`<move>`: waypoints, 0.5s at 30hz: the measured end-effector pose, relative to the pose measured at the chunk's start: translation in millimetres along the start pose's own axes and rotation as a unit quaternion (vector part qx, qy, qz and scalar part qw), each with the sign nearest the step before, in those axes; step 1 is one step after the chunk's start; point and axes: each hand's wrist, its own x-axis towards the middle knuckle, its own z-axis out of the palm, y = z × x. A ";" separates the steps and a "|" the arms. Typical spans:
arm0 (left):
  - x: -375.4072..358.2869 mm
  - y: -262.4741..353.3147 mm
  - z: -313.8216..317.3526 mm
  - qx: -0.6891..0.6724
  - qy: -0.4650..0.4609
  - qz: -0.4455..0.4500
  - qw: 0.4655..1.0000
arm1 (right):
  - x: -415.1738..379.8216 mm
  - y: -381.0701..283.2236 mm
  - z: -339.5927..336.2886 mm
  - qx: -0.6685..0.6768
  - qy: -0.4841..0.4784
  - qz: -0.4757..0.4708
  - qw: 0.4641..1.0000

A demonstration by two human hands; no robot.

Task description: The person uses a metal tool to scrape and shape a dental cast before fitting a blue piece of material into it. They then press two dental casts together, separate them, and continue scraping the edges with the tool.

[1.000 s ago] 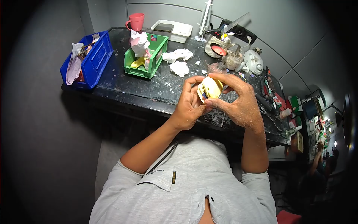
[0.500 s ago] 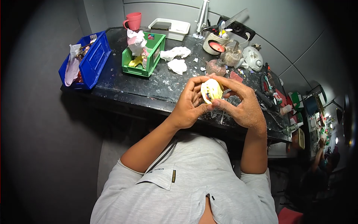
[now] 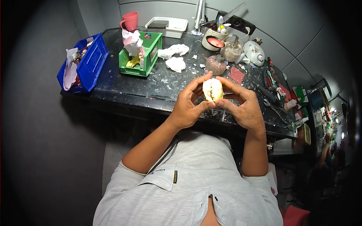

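Note:
A pale yellow dental cast (image 3: 213, 90), its two halves apparently put together with a dark gap between them, is held up over the front edge of the bench. My left hand (image 3: 188, 105) grips its left side with thumb and fingertips. On the other side, my right hand (image 3: 247, 107) holds it the same way, with whitish dust on the skin. Both thumbs meet at the bottom of the cast. Behind it on the bench stand a round pinkish jar (image 3: 216, 65) and a flat reddish sheet (image 3: 236, 75).
A blue bin (image 3: 92, 67) and a green bin (image 3: 152, 56) with a yellow piece stand left. Crumpled white tissue (image 3: 175, 64), a white tray (image 3: 177, 26) and a pink mug (image 3: 131, 22) sit behind. Tools (image 3: 269, 96) crowd the right. Another person's arm (image 3: 325, 152) shows far right.
Both hands have turned the cast slightly, so the gap between its halves faces me more directly. The fingers have shifted a little on it. The view has moved slightly.

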 end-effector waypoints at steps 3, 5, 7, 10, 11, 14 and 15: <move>0.4 -0.4 -0.8 0.035 -0.005 0.017 0.999 | -1.2 1.0 2.7 0.017 0.014 0.012 1.000; 0.2 -0.6 -0.9 0.039 -0.010 0.018 0.999 | -1.8 1.6 4.5 0.018 0.018 0.014 1.000; 0.6 2.1 -0.2 0.044 -0.016 0.014 0.999 | -3.0 2.4 6.3 0.044 0.032 0.017 0.998; 0.0 2.8 -0.4 0.051 -0.023 0.014 0.998 | -3.7 2.6 5.7 0.019 0.031 0.003 0.999; 0.1 2.7 -0.6 0.054 -0.025 0.017 0.998 | -3.5 3.3 5.7 0.019 0.031 0.003 0.999; 0.6 -0.6 -1.0 0.054 -0.018 0.022 0.998 | -3.9 4.9 5.4 0.006 0.024 -0.019 0.999; 0.9 -0.8 -1.1 0.054 -0.018 0.022 0.998 | -4.2 4.4 5.3 0.007 0.025 -0.009 1.000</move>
